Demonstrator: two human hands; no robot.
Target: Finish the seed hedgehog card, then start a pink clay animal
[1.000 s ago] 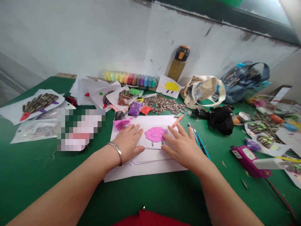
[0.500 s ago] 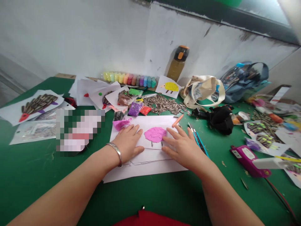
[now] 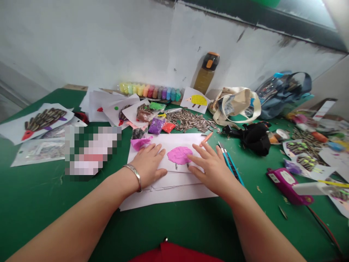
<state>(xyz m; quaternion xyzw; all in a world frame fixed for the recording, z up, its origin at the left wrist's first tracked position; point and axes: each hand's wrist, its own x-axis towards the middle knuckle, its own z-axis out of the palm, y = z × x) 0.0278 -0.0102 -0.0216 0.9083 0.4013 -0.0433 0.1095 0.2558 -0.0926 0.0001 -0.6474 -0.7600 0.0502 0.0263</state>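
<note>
A flattened oval of pink modelling clay (image 3: 178, 155) lies on a white sheet of paper (image 3: 169, 167), with two short dark marks drawn below it. My left hand (image 3: 149, 163) rests with fingers spread on the left part of the paper, beside a pink lump of clay in a wrapper (image 3: 139, 143). On the other side my right hand (image 3: 208, 165) has its fingers apart, the fingertips at the right edge of the pink oval. An orange crayon-like stick (image 3: 207, 138) lies just beyond those fingers. More white sheets lie underneath.
Behind the paper are bags of purple clay (image 3: 156, 126) and a heap of striped sunflower seeds (image 3: 189, 120). Blue-handled tools (image 3: 231, 165) lie right of my right hand. Farther right sit a black cloth item (image 3: 256, 140) and a magenta device (image 3: 289, 186). A bottle (image 3: 206, 72) stands by the wall.
My right hand has shifted very slightly at the right edge of the pink clay. My left hand stays in place.
</note>
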